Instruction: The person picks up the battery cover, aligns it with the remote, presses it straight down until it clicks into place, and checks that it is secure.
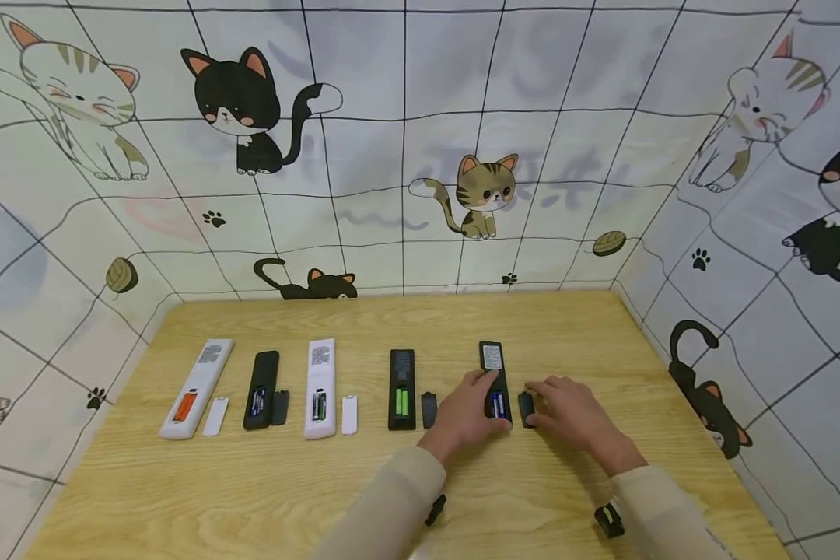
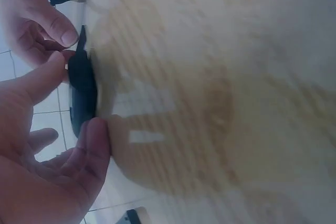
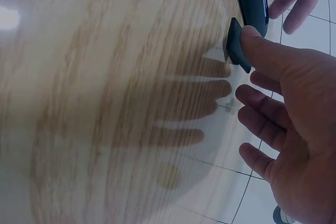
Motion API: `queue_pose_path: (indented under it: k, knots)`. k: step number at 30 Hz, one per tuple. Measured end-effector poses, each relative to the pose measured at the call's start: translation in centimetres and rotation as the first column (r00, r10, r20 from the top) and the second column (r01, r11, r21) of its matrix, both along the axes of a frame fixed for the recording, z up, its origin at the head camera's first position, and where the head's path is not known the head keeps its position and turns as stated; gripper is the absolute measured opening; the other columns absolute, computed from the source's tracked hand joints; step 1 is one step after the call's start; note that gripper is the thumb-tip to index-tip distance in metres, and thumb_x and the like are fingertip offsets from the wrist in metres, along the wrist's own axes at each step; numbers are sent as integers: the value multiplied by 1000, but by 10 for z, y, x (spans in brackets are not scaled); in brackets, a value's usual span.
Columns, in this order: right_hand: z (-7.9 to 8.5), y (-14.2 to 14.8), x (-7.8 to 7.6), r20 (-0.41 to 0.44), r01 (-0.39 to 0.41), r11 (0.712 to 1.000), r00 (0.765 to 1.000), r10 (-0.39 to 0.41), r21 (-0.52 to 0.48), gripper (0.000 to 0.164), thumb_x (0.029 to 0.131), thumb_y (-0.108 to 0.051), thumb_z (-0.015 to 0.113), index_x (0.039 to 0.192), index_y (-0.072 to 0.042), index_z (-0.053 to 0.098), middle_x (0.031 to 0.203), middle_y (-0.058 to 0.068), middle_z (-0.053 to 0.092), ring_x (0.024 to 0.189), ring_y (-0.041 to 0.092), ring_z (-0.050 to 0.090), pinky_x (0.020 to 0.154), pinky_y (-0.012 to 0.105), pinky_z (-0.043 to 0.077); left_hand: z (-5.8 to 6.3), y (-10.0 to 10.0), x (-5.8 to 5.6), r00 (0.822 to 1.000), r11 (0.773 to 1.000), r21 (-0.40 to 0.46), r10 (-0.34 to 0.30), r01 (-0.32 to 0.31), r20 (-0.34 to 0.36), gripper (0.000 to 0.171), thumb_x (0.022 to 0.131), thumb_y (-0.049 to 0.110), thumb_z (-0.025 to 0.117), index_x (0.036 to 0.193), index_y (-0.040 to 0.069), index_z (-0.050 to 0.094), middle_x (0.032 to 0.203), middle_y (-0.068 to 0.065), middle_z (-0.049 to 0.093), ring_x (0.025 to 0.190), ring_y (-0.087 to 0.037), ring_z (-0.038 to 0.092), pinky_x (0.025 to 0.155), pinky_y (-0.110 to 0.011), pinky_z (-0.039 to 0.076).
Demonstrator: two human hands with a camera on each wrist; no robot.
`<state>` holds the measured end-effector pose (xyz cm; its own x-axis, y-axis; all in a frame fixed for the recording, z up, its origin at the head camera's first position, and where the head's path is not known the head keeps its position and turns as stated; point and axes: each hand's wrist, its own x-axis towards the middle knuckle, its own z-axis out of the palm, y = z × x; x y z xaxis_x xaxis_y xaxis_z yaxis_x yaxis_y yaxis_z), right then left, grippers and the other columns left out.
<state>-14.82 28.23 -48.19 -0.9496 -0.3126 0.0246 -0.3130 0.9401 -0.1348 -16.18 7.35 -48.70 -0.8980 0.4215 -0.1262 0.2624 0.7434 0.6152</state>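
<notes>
At the right end of a row of remotes lies a black remote control (image 1: 492, 358), back side up, with blue batteries (image 1: 497, 404) showing in its uncovered compartment. My left hand (image 1: 465, 416) grips this remote, fingers at its left edge and thumb near its lower end. In the left wrist view the dark body of the remote (image 2: 83, 93) sits between thumb and fingers. Just right of it, my right hand (image 1: 577, 412) pinches a small black battery cover (image 1: 526, 409) by thumb and fingertip. The right wrist view has the cover (image 3: 234, 43) standing tilted under the thumb.
Further left lie a black remote (image 1: 402, 373) with green batteries, a white remote (image 1: 320, 358), another black remote (image 1: 266, 369) and a white remote (image 1: 206, 365) with orange in its compartment. Each has a loose cover beside it, such as the white cover (image 1: 349, 414). Patterned cloth (image 1: 364, 155) encloses the wooden table (image 1: 252, 498).
</notes>
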Motion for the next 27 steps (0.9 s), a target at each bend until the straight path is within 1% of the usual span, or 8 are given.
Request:
queue_pose_path:
  k: [4, 7, 9, 15, 19, 22, 24, 27]
  knots:
    - [-1, 1, 2, -14, 0, 1000, 1000, 0, -2, 53, 75, -38, 73, 120, -12, 60, 101, 4, 63, 93, 23, 58, 81, 46, 45, -4, 2, 0, 1000, 1000, -11, -11, 11, -6, 84, 75, 51, 69, 144, 32, 25, 147, 0, 31, 122, -22, 49, 92, -39, 46]
    - [0, 2, 3, -23, -1, 1000, 1000, 0, -9, 52, 75, -38, 73, 119, -12, 61, 101, 4, 62, 94, 24, 58, 81, 47, 45, -4, 5, -1, 1000, 1000, -3, -2, 2, -9, 82, 75, 51, 69, 143, 31, 28, 145, -1, 33, 122, -22, 48, 92, -40, 45]
    - [1, 2, 3, -25, -1, 1000, 1000, 1, -13, 52, 75, -38, 73, 119, -12, 61, 101, 3, 62, 95, 24, 58, 82, 47, 44, -3, 8, -1, 1000, 1000, -15, 10, -11, -8, 80, 75, 52, 68, 142, 32, 29, 144, -1, 34, 122, -21, 48, 93, -41, 44]
    - [1, 4, 4, -18, 0, 1000, 1000, -1, -18, 52, 76, -38, 72, 120, -13, 60, 102, 3, 61, 97, 24, 57, 83, 48, 43, -1, 19, -5, 997, 996, -56, 73, -74, -22, 76, 78, 54, 64, 142, 30, 31, 142, -3, 37, 123, -22, 45, 91, -43, 45]
    - [1, 4, 3, -4, 5, 1000, 1000, -5, -16, 52, 76, -39, 71, 120, -13, 60, 102, 2, 61, 96, 23, 57, 83, 47, 43, 2, 26, -9, 990, 988, -83, 121, -127, -70, 71, 83, 52, 60, 142, 24, 32, 138, -6, 42, 123, -23, 45, 89, -42, 46]
    - [1, 2, 3, -2, -4, 1000, 1000, 4, -15, 53, 76, -40, 71, 120, -13, 60, 101, 2, 61, 94, 22, 57, 82, 46, 44, 2, 30, -15, 978, 977, -104, 176, -188, -115, 67, 85, 51, 57, 140, 20, 35, 133, -6, 47, 119, -23, 47, 85, -41, 48]
    - [1, 1, 3, -7, -16, 1000, 1000, 16, -17, 54, 76, -41, 71, 120, -13, 60, 99, 2, 61, 92, 21, 57, 80, 44, 45, 3, 33, -19, 969, 967, -117, 211, -226, -127, 67, 85, 50, 56, 140, 18, 33, 129, -7, 51, 116, -23, 50, 83, -41, 48]
    - [1, 0, 3, -21, -34, 999, 999, 33, -19, 55, 75, -42, 71, 121, -13, 59, 97, 1, 61, 88, 19, 57, 77, 41, 45, 4, 38, -23, 962, 951, -183, 222, -250, -159, 74, 86, 53, 54, 143, 17, 26, 123, -9, 56, 111, -24, 53, 79, -41, 49]
